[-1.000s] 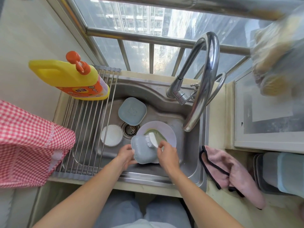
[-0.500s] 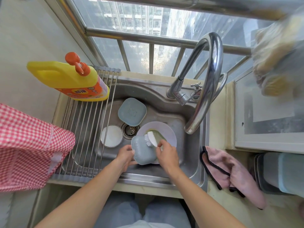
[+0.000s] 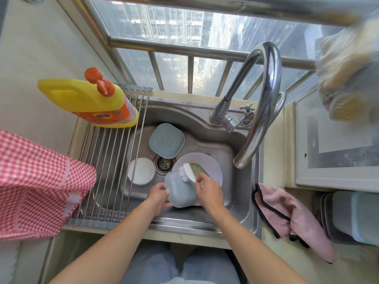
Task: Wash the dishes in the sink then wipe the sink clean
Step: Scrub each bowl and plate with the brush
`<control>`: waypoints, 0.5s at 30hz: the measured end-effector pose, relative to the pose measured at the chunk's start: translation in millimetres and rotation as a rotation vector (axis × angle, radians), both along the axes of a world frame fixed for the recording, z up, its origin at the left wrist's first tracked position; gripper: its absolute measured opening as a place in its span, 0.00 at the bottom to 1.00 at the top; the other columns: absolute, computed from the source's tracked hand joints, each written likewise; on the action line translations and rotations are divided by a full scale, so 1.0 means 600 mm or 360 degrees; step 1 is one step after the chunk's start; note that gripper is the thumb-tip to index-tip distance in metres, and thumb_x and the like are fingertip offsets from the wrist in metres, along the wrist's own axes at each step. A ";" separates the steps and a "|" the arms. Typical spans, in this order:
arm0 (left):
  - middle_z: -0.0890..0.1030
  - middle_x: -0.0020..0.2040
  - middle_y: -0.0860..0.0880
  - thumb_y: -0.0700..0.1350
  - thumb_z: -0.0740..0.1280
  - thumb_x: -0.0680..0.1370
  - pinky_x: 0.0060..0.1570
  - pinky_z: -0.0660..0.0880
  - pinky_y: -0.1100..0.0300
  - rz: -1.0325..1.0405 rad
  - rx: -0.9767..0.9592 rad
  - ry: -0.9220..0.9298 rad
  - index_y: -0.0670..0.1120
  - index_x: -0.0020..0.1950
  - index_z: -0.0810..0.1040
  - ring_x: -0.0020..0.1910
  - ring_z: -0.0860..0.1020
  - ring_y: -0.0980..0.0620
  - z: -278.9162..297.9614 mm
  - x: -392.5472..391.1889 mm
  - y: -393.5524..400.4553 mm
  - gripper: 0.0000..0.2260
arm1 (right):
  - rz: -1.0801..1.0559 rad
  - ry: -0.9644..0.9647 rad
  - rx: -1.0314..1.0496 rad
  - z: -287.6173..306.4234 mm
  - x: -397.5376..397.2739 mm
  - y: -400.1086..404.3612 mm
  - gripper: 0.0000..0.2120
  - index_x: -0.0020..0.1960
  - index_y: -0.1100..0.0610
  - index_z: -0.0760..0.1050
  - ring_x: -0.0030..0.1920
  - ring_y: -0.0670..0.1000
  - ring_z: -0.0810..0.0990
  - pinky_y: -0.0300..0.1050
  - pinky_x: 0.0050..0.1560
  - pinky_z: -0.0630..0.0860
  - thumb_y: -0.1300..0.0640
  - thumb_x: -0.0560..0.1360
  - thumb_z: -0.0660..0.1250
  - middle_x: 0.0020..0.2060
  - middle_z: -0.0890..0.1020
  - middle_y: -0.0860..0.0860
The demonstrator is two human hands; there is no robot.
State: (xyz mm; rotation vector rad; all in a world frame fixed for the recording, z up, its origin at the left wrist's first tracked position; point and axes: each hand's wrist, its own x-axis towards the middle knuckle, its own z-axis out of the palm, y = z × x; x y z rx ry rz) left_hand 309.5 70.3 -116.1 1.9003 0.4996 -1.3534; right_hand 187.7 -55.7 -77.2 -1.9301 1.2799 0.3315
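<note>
Inside the steel sink (image 3: 235,193), my left hand (image 3: 158,194) grips the left edge of a grey-blue square plate (image 3: 180,191), held tilted. My right hand (image 3: 208,191) holds a white dish brush (image 3: 187,173) whose bristles rest on the plate's upper edge. Under them lies a round lilac plate (image 3: 213,167) with greenish residue. A second grey-blue square plate (image 3: 166,140) lies at the back of the basin. A small white round dish (image 3: 141,171) sits left of the drain (image 3: 164,163).
A roll-up steel rack (image 3: 108,171) covers the sink's left part, with a yellow detergent bottle (image 3: 88,101) on it. The tall curved faucet (image 3: 264,103) arches over the basin's right. A pink cloth (image 3: 291,220) lies on the right counter. A red checked cloth (image 3: 34,185) hangs left.
Both hands and the plate stay almost in place; the brush shifts only slightly on the plate's upper edge.
</note>
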 end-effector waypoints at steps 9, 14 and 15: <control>0.82 0.44 0.42 0.33 0.59 0.83 0.29 0.81 0.54 0.0001 0.0014 0.0006 0.44 0.53 0.74 0.37 0.80 0.47 0.002 0.001 -0.001 0.08 | 0.0031 -0.0066 0.0051 0.010 -0.009 0.010 0.03 0.48 0.49 0.74 0.43 0.59 0.79 0.50 0.42 0.77 0.53 0.77 0.62 0.38 0.81 0.53; 0.82 0.45 0.42 0.32 0.58 0.82 0.32 0.82 0.52 -0.0019 0.0014 -0.0004 0.44 0.53 0.74 0.37 0.80 0.47 0.007 0.002 -0.003 0.09 | -0.0049 0.0128 -0.0051 0.006 -0.030 0.000 0.05 0.48 0.50 0.73 0.42 0.61 0.77 0.48 0.40 0.72 0.57 0.78 0.60 0.39 0.79 0.54; 0.82 0.44 0.42 0.32 0.58 0.82 0.31 0.82 0.52 -0.0011 0.0018 -0.0003 0.44 0.53 0.74 0.36 0.80 0.47 0.008 0.002 -0.006 0.09 | 0.0030 0.0079 -0.0053 0.011 -0.024 0.005 0.04 0.48 0.50 0.73 0.43 0.61 0.77 0.49 0.40 0.72 0.56 0.78 0.60 0.40 0.80 0.55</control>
